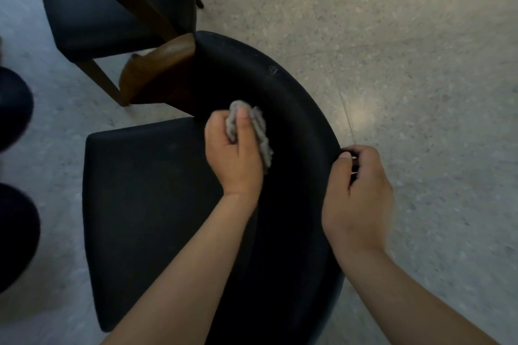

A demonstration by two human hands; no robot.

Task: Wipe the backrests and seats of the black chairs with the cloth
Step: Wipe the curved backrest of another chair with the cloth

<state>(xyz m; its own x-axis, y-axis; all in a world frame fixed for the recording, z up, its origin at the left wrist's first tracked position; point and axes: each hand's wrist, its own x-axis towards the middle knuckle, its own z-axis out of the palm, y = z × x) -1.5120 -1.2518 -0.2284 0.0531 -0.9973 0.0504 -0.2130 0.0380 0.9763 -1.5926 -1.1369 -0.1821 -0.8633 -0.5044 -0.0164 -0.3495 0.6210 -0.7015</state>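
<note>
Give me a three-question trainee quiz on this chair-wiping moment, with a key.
1. True or false: the left hand presses the cloth against the backrest.
2. Multiple choice: the right hand grips A) the seat, B) the backrest's outer edge, C) a wooden leg.
3. Fill in: the pale smudge lies on the ____, beyond the cloth.
Key: 1 true; 2 B; 3 backrest.
</note>
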